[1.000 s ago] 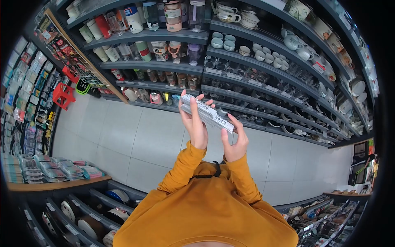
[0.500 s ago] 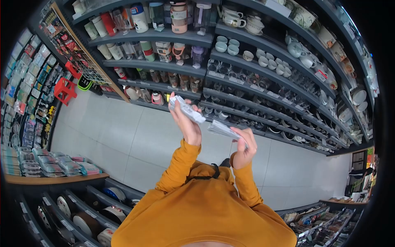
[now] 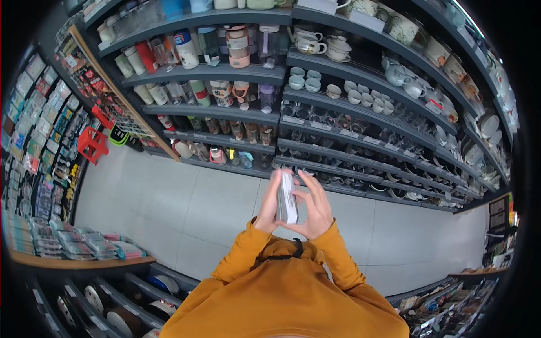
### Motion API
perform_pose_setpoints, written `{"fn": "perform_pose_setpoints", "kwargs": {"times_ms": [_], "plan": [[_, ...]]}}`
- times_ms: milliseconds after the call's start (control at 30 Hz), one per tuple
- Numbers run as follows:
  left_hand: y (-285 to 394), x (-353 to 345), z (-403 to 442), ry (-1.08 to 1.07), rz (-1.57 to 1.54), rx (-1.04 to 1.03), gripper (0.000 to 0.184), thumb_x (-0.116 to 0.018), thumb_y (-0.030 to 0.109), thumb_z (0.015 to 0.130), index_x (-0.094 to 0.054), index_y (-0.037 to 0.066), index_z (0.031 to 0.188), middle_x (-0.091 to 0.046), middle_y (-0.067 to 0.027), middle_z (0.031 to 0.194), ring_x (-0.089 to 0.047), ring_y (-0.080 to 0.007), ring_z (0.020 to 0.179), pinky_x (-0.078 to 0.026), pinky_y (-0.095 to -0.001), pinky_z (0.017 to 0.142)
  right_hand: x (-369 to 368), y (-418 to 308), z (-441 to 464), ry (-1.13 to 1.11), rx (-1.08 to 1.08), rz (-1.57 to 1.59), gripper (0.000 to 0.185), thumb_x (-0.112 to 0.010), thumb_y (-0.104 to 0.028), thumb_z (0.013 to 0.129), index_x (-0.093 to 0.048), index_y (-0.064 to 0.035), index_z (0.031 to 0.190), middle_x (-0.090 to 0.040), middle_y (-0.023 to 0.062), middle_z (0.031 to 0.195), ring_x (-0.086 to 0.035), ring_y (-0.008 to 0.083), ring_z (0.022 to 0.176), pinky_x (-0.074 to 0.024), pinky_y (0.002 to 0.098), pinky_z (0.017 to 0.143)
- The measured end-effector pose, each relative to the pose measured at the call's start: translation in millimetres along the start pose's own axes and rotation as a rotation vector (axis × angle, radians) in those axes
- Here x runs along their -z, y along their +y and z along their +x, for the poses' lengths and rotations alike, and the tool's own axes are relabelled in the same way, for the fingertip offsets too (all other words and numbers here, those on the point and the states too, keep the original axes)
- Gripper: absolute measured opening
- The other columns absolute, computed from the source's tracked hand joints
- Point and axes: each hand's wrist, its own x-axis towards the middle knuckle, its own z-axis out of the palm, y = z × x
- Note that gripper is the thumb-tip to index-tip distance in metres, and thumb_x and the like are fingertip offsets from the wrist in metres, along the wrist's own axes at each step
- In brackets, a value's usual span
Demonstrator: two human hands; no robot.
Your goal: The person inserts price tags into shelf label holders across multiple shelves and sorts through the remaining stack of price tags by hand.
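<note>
A thick stack of white paper slips (image 3: 288,198) stands on edge between my hands, in front of my waist. My left hand (image 3: 269,201) is closed along its left side, with the fingertips near the top end. From the right, my right hand (image 3: 315,209) grips the same stack, its thumb by the lower end and its fingers bent toward the right face. Print on the slips cannot be read. Orange sleeves cover both my forearms.
Ahead are shelves with tumblers (image 3: 238,48), cups (image 3: 354,97), teapots (image 3: 397,72) and glassware. A red stool (image 3: 92,145) stands at the left on the tiled floor (image 3: 220,197). Packaged goods (image 3: 73,239) lie on a counter at the lower left, above racked pans.
The two separate bundles of slips have come together into one upright stack. My left hand has moved right and down, my right hand left. The camera view has shifted slightly.
</note>
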Motion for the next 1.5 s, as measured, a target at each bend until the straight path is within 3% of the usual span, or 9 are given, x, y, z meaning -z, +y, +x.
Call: {"fn": "perform_pose_setpoints", "kwargs": {"times_ms": [167, 500, 600, 800, 900, 1000, 1100, 1333, 1500], "plan": [[-10, 27, -30, -0.100, 0.168, 0.360, 0.046, -0.051, 0.030, 0.097, -0.032, 0.011, 0.135, -0.052, -0.0046, 0.092, -0.055, -0.0099, 0.072, -0.050, -0.0230, 0.060, -4, 7, -16, -0.246, -0.083, 0.144, 0.087, -0.084, -0.048, 0.058, -0.046, -0.0003, 0.121, -0.037, 0.0221, 0.139, -0.035, 0.0414, 0.130, -0.0328, 0.0460, 0.106], [-11, 38, -39, -0.150, 0.189, 0.429, 0.074, -0.060, 0.014, 0.091, -0.013, 0.015, 0.147, -0.049, -0.0055, 0.105, -0.055, -0.0119, 0.086, -0.049, -0.0252, 0.073, -12, 6, -14, -0.372, -0.039, 0.158, 0.072, -0.084, -0.042, 0.057, -0.055, -0.0146, 0.117, -0.043, 0.0172, 0.124, -0.052, 0.0351, 0.107, -0.0463, 0.0419, 0.085], [-11, 40, -37, -0.204, 0.194, 0.413, 0.074, -0.060, 0.011, 0.088, -0.015, 0.011, 0.147, -0.040, -0.0099, 0.134, -0.047, -0.0207, 0.120, -0.043, -0.0338, 0.096, -13, 9, -16, -0.360, -0.004, 0.141, 0.067, -0.083, -0.036, 0.057, -0.056, -0.0131, 0.113, -0.044, 0.0164, 0.124, -0.052, 0.0350, 0.106, -0.0466, 0.0411, 0.085], [-1, 49, -26, -0.170, 0.161, 0.582, 0.058, -0.051, 0.003, 0.084, -0.031, 0.005, 0.138, -0.041, -0.0130, 0.135, -0.043, -0.0248, 0.126, -0.040, -0.0393, 0.103, -11, 19, -10, -0.352, 0.077, 0.144, 0.082, -0.083, -0.032, 0.056, -0.050, -0.0101, 0.128, -0.043, 0.0201, 0.129, -0.047, 0.0397, 0.115, -0.0419, 0.0437, 0.095], [11, 24, -29, -0.068, 0.266, 0.424, 0.039, -0.051, 0.019, 0.093, -0.046, 0.000, 0.127, -0.055, -0.0132, 0.121, -0.054, -0.0211, 0.114, -0.046, -0.0345, 0.094, 7, 14, 2, -0.141, 0.022, 0.243, 0.094, -0.086, -0.033, 0.058, -0.042, -0.0045, 0.136, -0.038, 0.0241, 0.136, -0.044, 0.0406, 0.122, -0.0391, 0.0427, 0.100], [11, -5, -29, -0.073, 0.144, 0.006, 0.043, -0.045, 0.022, 0.098, -0.037, -0.002, 0.133, -0.048, -0.0153, 0.133, -0.049, -0.0243, 0.123, -0.042, -0.0355, 0.099, -2, 18, -10, 0.188, -0.326, 0.314, 0.054, -0.076, -0.020, 0.075, -0.051, 0.0008, 0.117, -0.055, 0.0191, 0.115, -0.057, 0.0271, 0.104, -0.0462, 0.0345, 0.089], [9, -27, -29, 0.001, 0.033, -0.158, 0.049, -0.043, 0.023, 0.098, -0.029, 0.000, 0.139, -0.043, -0.0142, 0.137, -0.043, -0.0260, 0.127, -0.037, -0.0371, 0.104, -8, 8, -18, 0.159, -0.667, 0.721, 0.030, -0.065, -0.015, 0.087, -0.049, 0.0015, 0.108, -0.061, 0.0123, 0.097, -0.061, 0.0200, 0.089, -0.0471, 0.0311, 0.083], [-2, -43, -34, -0.033, 0.112, -0.217, 0.047, -0.039, 0.021, 0.100, -0.027, -0.002, 0.139, -0.040, -0.0160, 0.141, -0.040, -0.0251, 0.130, -0.035, -0.0351, 0.105, -15, -1, -17, 0.180, -0.671, 1.007, 0.022, -0.057, -0.014, 0.093, -0.046, -0.0005, 0.107, -0.064, 0.0105, 0.099, -0.059, 0.0121, 0.088, -0.0468, 0.0275, 0.079], [-5, -38, -36, -0.010, 0.150, -0.195, 0.044, -0.040, 0.021, 0.100, -0.031, -0.002, 0.136, -0.047, -0.0161, 0.135, -0.046, -0.0201, 0.122, -0.036, -0.0324, 0.102, -7, -5, -13, 0.140, -0.615, 0.902, 0.024, -0.057, -0.012, 0.093, -0.047, 0.0001, 0.111, -0.064, 0.0118, 0.104, -0.059, 0.0120, 0.093, -0.0471, 0.0272, 0.079]]}}
